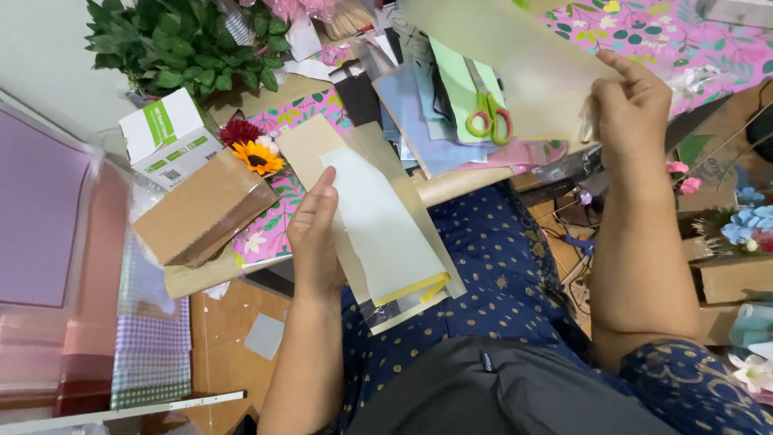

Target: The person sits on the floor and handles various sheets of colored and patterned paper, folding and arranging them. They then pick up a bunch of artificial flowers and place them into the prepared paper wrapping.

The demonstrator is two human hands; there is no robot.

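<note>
My left hand [316, 234] grips the left edge of a clear packet of paper sheets [386, 234], beige and white with a yellow strip at its lower end, held over my lap. My right hand [632, 105] is raised at the upper right and pinches the edge of a large beige sheet [515, 56] that hangs over the cluttered table. Green-handled scissors [487, 109] lie on coloured papers just under that sheet.
A brown cardboard box [201, 213], a white and green box [165, 133], a sunflower [258, 157] and green leaves [181, 40] sit at the left. Floral pink paper [668, 36] lies at the top right. Plastic-wrapped sheets [48, 242] stand far left. Artificial flowers [749, 221] are at the right.
</note>
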